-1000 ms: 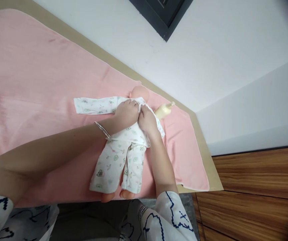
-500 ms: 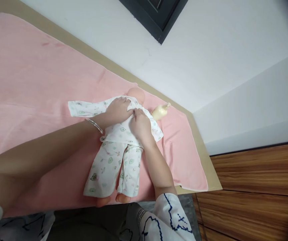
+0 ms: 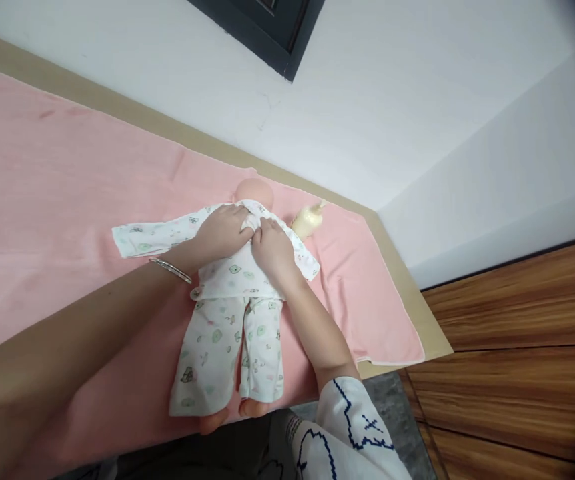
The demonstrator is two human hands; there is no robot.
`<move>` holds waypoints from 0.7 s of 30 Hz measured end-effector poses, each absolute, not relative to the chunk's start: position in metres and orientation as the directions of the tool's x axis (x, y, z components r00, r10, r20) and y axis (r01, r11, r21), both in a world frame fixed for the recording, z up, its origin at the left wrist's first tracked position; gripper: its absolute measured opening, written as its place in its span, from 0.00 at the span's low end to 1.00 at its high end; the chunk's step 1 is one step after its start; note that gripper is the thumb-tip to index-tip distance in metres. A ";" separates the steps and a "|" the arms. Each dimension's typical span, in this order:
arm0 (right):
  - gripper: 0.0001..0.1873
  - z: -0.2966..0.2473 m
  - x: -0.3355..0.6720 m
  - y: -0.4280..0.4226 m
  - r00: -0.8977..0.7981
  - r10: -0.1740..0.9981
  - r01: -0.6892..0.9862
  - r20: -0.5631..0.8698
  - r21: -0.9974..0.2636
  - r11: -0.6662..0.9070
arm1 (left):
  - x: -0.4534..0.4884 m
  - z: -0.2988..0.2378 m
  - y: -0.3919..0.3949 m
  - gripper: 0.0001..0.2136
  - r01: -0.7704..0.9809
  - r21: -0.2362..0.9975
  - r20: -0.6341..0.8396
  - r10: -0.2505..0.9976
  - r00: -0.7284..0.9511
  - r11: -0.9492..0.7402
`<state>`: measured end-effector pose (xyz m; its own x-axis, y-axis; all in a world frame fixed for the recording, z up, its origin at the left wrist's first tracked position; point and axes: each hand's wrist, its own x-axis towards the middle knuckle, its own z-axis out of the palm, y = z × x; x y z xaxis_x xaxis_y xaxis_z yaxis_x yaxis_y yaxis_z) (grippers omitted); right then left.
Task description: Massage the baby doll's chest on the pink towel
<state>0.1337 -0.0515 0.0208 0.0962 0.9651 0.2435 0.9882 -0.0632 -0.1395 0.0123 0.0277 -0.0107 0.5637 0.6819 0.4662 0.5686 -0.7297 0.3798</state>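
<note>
A doll lies on its back, with its round bare head (image 3: 255,192) toward the wall and its feet (image 3: 253,407) at the near edge. It wears a white printed shirt (image 3: 235,270) and matching trousers (image 3: 212,350). My left hand (image 3: 223,231), a silver bangle on its wrist, rests on the chest with its fingers closed on the shirt front near the collar. Close beside it, my right hand (image 3: 273,250) has curled fingers gripping the shirt at the middle of the chest. The exact bit of cloth between the fingertips is hidden.
A pink blanket (image 3: 67,173) covers the tan tabletop (image 3: 437,340). A pale yellow bottle (image 3: 308,221) lies right of the doll's head. Behind stands a white wall (image 3: 337,120) with a dark frame (image 3: 277,33); wood-grain panels (image 3: 517,300) are at the right.
The view has shifted and turned slightly. Both hands stay on the shirt's chest; the right fingers have eased slightly from the close pinch beside the left thumb.
</note>
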 end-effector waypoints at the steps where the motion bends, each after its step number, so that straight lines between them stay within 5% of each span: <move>1: 0.21 0.020 0.130 -0.054 0.111 0.960 0.989 0.258 -0.127 -0.081 | 0.011 -0.011 0.030 0.22 0.570 0.371 0.461 0.678 0.572 -0.733; 13: 0.31 0.000 0.154 -0.036 0.136 0.946 0.921 0.293 -0.391 -0.011 | 0.012 -0.016 0.023 0.23 0.618 0.329 0.450 0.694 0.562 -0.714; 21: 0.32 0.001 0.152 -0.038 0.137 0.945 0.924 0.298 -0.381 -0.014 | 0.011 -0.016 0.023 0.22 0.599 0.377 0.433 0.707 0.560 -0.706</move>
<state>0.1519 -0.0380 0.0012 0.1368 0.9447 0.2979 0.9244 -0.0137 -0.3812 0.0112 0.0234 -0.0159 0.5595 0.7067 0.4330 0.5995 -0.7058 0.3774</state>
